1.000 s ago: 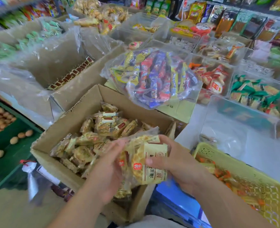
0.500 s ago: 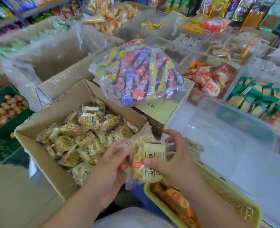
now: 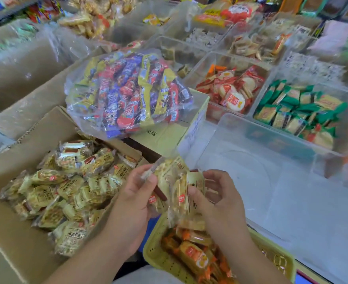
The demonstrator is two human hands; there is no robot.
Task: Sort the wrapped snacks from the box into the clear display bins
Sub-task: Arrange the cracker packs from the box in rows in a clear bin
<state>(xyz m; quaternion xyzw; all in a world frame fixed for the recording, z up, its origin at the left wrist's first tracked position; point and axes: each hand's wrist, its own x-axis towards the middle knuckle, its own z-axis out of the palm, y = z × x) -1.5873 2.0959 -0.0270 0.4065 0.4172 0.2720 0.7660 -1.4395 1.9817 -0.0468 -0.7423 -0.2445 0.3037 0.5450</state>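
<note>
As the left hand (image 3: 132, 201) and right hand (image 3: 220, 203) pinch wrapped snacks (image 3: 181, 187) between fingers, their long axes stand upright.

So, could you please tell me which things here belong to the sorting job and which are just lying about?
In the job: cardboard box, its wrapped snacks, held packets, left hand, right hand, empty clear bin.
Lying about: bag of candy bars, yellow basket, red-wrapped crackers, green-wrapped snacks.

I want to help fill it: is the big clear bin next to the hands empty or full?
Empty. The clear bin shows only its bare bottom and walls; nothing lies in it.
</note>
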